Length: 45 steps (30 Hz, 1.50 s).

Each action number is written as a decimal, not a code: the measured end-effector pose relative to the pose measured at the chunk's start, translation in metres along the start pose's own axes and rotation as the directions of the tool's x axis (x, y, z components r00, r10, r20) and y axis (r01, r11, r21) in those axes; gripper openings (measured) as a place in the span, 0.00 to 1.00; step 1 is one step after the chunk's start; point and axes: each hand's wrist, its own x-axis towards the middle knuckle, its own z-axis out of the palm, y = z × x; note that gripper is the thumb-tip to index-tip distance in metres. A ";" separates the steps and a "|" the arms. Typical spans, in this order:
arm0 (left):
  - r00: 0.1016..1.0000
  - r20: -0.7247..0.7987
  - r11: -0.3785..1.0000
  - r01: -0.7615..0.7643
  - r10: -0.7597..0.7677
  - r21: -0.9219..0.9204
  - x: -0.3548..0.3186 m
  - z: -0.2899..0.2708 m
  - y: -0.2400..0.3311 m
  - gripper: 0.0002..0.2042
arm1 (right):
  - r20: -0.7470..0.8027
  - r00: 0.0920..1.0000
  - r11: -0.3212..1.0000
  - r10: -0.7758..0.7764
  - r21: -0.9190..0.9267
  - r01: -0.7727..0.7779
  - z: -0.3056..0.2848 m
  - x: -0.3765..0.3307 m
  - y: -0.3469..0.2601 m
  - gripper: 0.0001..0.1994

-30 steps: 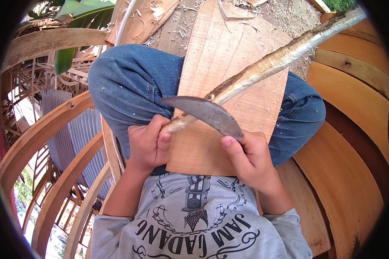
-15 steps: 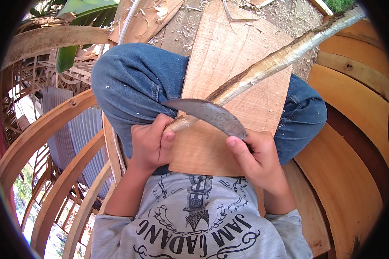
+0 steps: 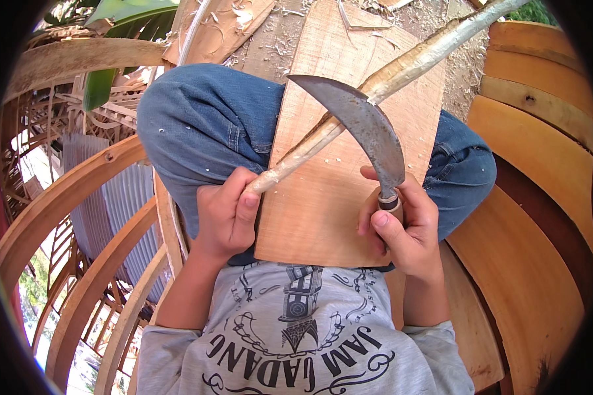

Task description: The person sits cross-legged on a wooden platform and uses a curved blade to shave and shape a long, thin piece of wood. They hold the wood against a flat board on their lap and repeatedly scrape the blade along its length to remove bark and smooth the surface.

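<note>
While our left hand (image 3: 227,214) pinches stick (image 3: 408,67) aslant over board (image 3: 296,230), we best tighten right hand (image 3: 402,227), loosely curled, holding knife (image 3: 379,130) across stick. Strokes shallow; left fingers well clear.

Curved wooden ribs (image 3: 109,158) sweep down the left side, with corrugated sheeting (image 3: 128,204) and a jumble of thin slats (image 3: 115,113) beyond them under a broad green leaf (image 3: 99,90). Bowed orange-brown planks (image 3: 534,141) line the right. Pale shavings litter the floor (image 3: 260,58) ahead; greenery (image 3: 535,13) shows at upper right. Bright daylight glares through gaps at lower left.
</note>
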 end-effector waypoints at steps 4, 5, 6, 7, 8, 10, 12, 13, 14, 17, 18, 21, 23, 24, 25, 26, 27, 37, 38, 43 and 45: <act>1.000 0.009 1.000 0.003 -0.003 0.011 0.000 -0.001 0.000 0.24 | -0.049 0.979 0.915 -0.200 -0.366 0.169 0.000 0.001 0.012 0.15; 1.000 0.008 1.000 -0.001 0.001 0.010 0.000 0.000 -0.001 0.24 | -0.054 0.962 0.876 -0.269 -0.428 0.221 0.002 0.002 0.015 0.15; 1.000 0.007 1.000 -0.002 0.002 0.014 -0.001 0.000 -0.001 0.24 | -0.057 0.946 0.853 -0.318 -0.452 0.259 0.004 0.003 0.019 0.15; 1.000 0.006 1.000 -0.002 0.002 0.017 -0.001 -0.001 -0.002 0.24 | -0.059 0.928 0.828 -0.367 -0.476 0.297 0.005 0.005 0.021 0.15; 1.000 0.005 1.000 -0.001 0.001 0.017 -0.002 0.000 -0.003 0.24 | -0.059 0.923 0.813 -0.380 -0.497 0.303 0.006 0.005 0.022 0.15; 1.000 -0.006 1.000 -0.006 0.006 0.013 -0.001 0.000 -0.002 0.25 | -0.059 0.912 0.782 -0.406 -0.538 0.314 0.008 0.006 0.024 0.15; 1.000 0.002 1.000 -0.026 0.026 0.005 -0.001 -0.001 -0.002 0.22 | -0.053 0.900 0.742 -0.433 -0.587 0.323 0.008 0.006 0.025 0.15; 0.999 0.015 0.999 -0.045 0.045 -0.001 -0.002 -0.003 -0.004 0.20 | -0.049 0.893 0.721 -0.447 -0.611 0.327 0.008 0.005 0.026 0.15; 0.998 0.025 0.998 -0.063 0.063 -0.007 -0.002 -0.004 -0.005 0.18 | -0.051 0.879 0.701 -0.475 -0.625 0.342 0.009 0.006 0.027 0.16; 0.997 0.031 0.998 -0.064 0.064 -0.009 -0.001 -0.005 -0.005 0.18 | -0.059 0.847 0.660 -0.528 -0.656 0.366 0.013 0.009 0.029 0.16; 0.998 0.033 0.998 -0.058 0.058 -0.012 -0.001 -0.005 -0.004 0.18 | -0.064 0.848 0.661 -0.525 -0.658 0.360 0.013 0.009 0.029 0.17; 0.998 0.039 0.999 -0.046 0.047 -0.021 -0.001 -0.006 -0.004 0.18 | -0.074 0.850 0.668 -0.522 -0.655 0.353 0.014 0.010 0.031 0.17; 0.998 0.043 0.999 -0.048 0.049 -0.021 0.000 -0.006 -0.005 0.18 | -0.078 0.840 0.659 -0.538 -0.660 0.361 0.015 0.011 0.031 0.16; 0.998 0.045 0.999 -0.048 0.049 -0.022 0.000 -0.006 -0.005 0.18 | -0.079 0.829 0.647 -0.554 -0.667 0.368 0.016 0.011 0.031 0.16; 0.998 0.048 0.999 -0.048 0.049 -0.024 0.000 -0.006 -0.005 0.18 | -0.081 0.818 0.635 -0.569 -0.675 0.376 0.017 0.012 0.031 0.16; 0.998 0.048 0.999 -0.047 0.048 -0.026 -0.001 -0.007 -0.005 0.17 | -0.033 0.800 0.564 -0.599 -0.726 0.392 0.017 0.014 0.031 0.16; 0.999 0.047 1.000 0.003 -0.002 -0.023 -0.001 -0.006 -0.002 0.20 | 0.017 0.781 0.488 -0.624 -0.772 0.407 0.017 0.018 0.030 0.16; 1.000 0.018 0.999 -0.023 0.023 0.022 0.001 -0.002 0.000 0.18 | 0.144 0.990 0.835 0.013 -0.546 0.068 0.013 0.010 0.000 0.10; 0.999 0.003 0.999 -0.048 0.048 0.024 0.001 -0.002 0.000 0.15 | 0.201 0.977 0.845 0.074 -0.532 0.046 0.011 0.009 0.000 0.10; 0.998 0.049 0.996 -0.034 0.030 0.080 0.001 -0.003 -0.001 0.15 | -0.062 0.996 0.967 0.065 -0.244 -0.078 0.009 0.000 0.000 0.08; 0.998 0.039 0.995 -0.050 0.047 0.085 0.001 -0.002 -0.003 0.15 | 0.003 0.994 0.923 0.112 -0.372 -0.103 0.010 -0.003 0.002 0.07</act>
